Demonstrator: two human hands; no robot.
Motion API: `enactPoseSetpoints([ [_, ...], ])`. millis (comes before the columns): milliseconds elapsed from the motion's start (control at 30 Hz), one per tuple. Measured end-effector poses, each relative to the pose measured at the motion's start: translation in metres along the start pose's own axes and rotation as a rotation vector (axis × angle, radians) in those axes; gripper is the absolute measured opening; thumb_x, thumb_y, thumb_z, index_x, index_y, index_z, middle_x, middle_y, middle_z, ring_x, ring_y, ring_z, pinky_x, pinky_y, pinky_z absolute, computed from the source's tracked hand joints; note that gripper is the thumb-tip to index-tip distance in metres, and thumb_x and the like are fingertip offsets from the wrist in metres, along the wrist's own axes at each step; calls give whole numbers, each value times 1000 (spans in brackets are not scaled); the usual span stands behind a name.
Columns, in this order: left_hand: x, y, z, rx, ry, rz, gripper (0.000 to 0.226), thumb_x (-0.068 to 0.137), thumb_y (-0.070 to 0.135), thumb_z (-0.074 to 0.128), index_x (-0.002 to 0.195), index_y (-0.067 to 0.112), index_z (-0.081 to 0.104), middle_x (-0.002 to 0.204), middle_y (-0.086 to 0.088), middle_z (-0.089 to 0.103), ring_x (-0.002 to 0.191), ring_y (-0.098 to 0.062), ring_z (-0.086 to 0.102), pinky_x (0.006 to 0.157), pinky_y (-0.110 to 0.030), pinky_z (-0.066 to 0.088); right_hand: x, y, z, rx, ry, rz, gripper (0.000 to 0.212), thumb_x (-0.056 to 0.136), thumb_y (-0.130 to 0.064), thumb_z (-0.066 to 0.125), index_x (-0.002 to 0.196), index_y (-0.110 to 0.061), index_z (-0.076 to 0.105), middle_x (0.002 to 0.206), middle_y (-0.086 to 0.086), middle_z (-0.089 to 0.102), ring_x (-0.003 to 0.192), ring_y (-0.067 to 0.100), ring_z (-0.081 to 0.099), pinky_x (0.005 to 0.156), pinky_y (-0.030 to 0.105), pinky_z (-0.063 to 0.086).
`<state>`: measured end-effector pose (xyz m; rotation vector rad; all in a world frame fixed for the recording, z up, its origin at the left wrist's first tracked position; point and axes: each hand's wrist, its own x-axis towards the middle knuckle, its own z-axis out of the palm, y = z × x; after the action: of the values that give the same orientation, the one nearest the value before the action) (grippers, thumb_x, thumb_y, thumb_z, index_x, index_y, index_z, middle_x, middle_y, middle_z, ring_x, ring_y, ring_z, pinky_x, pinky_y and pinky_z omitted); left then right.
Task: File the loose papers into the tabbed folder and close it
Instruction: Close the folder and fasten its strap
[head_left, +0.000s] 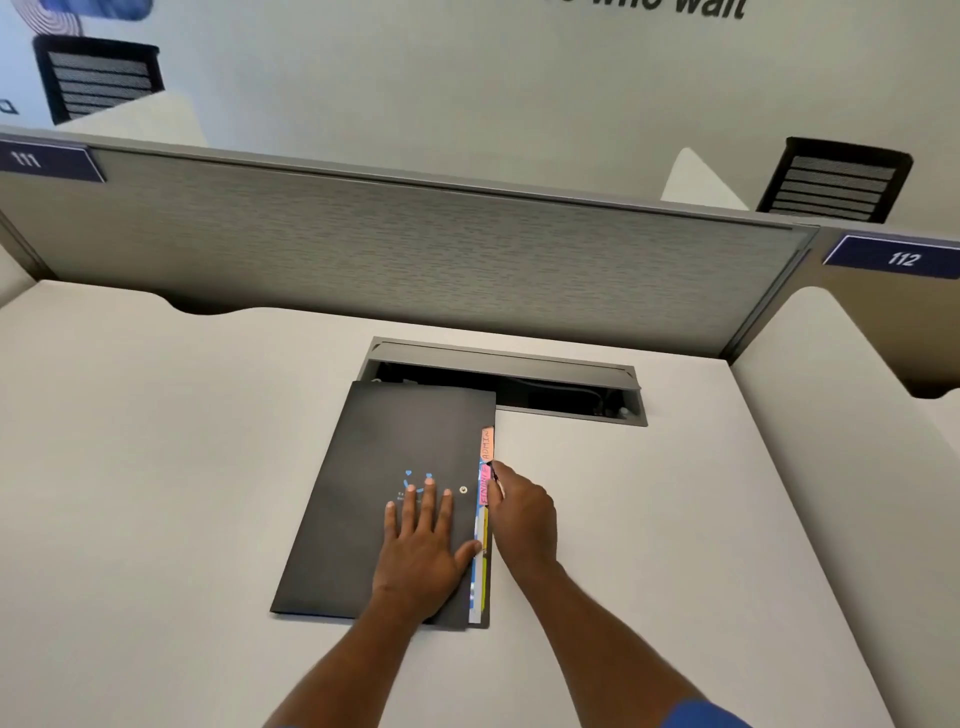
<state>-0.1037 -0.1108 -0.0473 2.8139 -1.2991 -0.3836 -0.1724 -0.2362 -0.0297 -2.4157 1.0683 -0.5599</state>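
A black folder (363, 478) lies shut on the white desk (156, 467), its far edge over a cable recess. Coloured tabs (486, 467) stick out along its right edge; an orange one reads ADMIN and a pink one sits below it. White and yellow paper edges (479, 582) show further down the same edge. My left hand (423, 540) rests flat on the cover with fingers spread. My right hand (522, 512) is at the right edge, fingertips pinched at the pink tab. No loose papers lie on the desk.
An open cable recess (561, 387) is sunk in the desk behind the folder. A grey partition (415, 249) closes the back, with number plates 111 (47, 161) and 112 (898, 257). Two black chairs (836, 182) stand beyond it.
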Motion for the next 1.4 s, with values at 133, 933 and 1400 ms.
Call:
enactPoseSetpoints([
  [133,0,0,7,-24,31,32,81,93,66,12,137,11,52,144,-16,47,132,-38,45,107,-51,20,0,-2,12,-90,-12,-103,24,87,-25,62,107,-16,72,77,6,75,64,28,70,54,34,55],
  [933,2,-5,18,-1,115,15,71,97,51,7,143,8,41,150,-14,39,139,-34,36,111,-54,28,-4,-8,29,-463,27,-417,31,62,-30,88,88,-14,79,77,1,74,61,16,68,49,20,53],
  [1400,5,-6,24,3,118,23,74,96,53,3,148,9,32,155,-13,29,144,-33,26,115,-52,18,1,-11,23,-412,-81,-361,21,74,-32,80,87,-15,78,83,2,70,72,17,67,52,24,53],
])
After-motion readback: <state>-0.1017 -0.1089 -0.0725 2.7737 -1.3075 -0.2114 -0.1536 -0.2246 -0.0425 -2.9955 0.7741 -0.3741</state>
